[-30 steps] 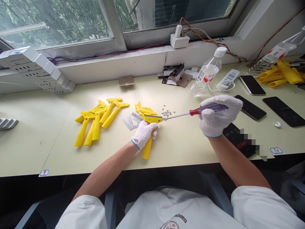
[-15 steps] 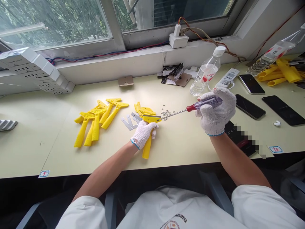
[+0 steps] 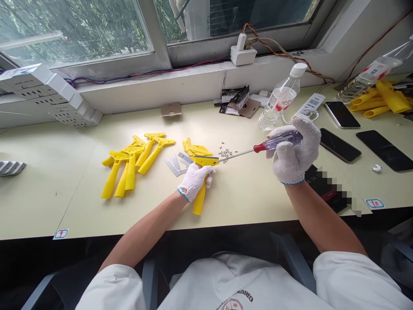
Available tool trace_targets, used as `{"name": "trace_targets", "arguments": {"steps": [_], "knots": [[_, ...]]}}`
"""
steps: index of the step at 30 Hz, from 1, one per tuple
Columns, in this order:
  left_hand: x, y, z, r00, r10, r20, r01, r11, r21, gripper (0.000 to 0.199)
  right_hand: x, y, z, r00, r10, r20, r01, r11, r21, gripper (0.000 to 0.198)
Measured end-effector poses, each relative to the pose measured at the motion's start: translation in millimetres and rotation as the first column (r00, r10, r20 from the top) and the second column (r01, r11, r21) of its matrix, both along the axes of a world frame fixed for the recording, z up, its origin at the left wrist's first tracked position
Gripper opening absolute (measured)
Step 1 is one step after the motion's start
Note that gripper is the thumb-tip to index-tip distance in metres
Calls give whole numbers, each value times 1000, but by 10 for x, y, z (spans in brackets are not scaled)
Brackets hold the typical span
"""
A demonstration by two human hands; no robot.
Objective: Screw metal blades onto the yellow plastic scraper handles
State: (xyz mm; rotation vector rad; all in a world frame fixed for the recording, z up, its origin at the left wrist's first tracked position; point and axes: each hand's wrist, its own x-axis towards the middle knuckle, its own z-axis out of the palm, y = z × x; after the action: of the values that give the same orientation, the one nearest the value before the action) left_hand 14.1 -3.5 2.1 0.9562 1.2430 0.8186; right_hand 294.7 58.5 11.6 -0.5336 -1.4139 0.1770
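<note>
Far left: grey ridged metal piece (image 3: 12,168) on the pale cream tabletop (image 3: 248,193), then a pile of yellow plastic T-shaped scraper handles (image 3: 120,174). Next, loose thin grey metal blades (image 3: 174,163), fanned out near the left hand (image 3: 195,178), in a white knit glove with blue cuff edge. Left grip: closed round the neck of a yellow plastic scraper (image 3: 199,202), thumb across it, just under the head; grip end angled toward the table's front edge. Grey strip along the head's top. Behind the head: small flat yellow plastic parts (image 3: 198,150); right of those, scattered tiny silver screws (image 3: 225,153). Screwdriver with steel shaft, red collar and clear purple handle (image 3: 260,148): tip at the head's right end; can't tell if it's seated. Right hand (image 3: 297,150), same type of glove, pinches the screwdriver handle between thumb and fingers, one finger bent up. Just right of it: flat black phone (image 3: 340,145).
</note>
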Motion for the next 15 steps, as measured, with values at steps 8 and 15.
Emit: {"name": "trace_targets", "arguments": {"steps": [8, 15], "knots": [[-6, 3, 13, 1000, -19, -15, 19, 1000, -5, 16, 2, -15, -1, 978, -209, -19, 210, 977, 44, 41], [-25, 9, -46, 1000, -19, 10, 18, 1000, 12, 15, -35, -87, 91, 987, 161, -14, -161, 987, 15, 40]]}}
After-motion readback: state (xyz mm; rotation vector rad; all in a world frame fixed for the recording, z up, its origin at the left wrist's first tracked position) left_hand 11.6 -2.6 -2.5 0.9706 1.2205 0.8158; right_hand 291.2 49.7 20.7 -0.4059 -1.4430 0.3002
